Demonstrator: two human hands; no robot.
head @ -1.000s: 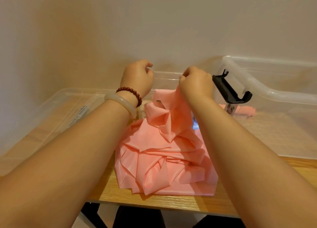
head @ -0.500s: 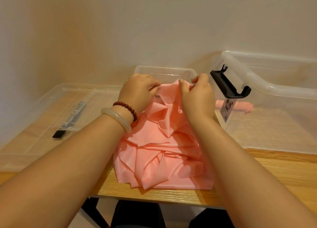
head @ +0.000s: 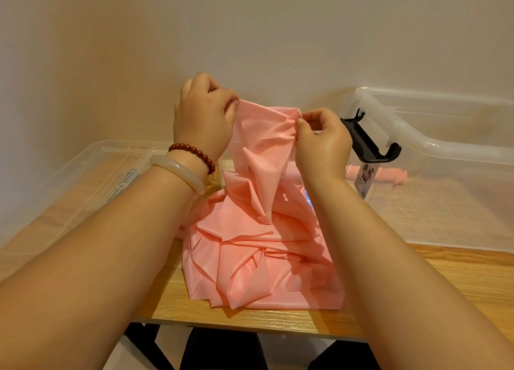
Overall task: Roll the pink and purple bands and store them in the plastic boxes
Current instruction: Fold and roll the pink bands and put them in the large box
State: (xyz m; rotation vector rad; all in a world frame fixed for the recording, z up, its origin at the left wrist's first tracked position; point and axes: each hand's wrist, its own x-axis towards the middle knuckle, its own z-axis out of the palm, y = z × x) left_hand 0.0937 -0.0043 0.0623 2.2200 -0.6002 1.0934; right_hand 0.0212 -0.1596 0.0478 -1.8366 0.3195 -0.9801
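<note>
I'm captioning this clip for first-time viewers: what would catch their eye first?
A crumpled pink band lies heaped at the front of the wooden table, its top end lifted between the left hand and right hand, each pinching a corner. At right stands a clear plastic box with a black latch, a rolled pink band inside.

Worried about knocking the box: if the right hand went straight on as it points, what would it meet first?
The pink band the right hand pinches; past that likely the left hand, not the plastic box, though depth is unclear.
</note>
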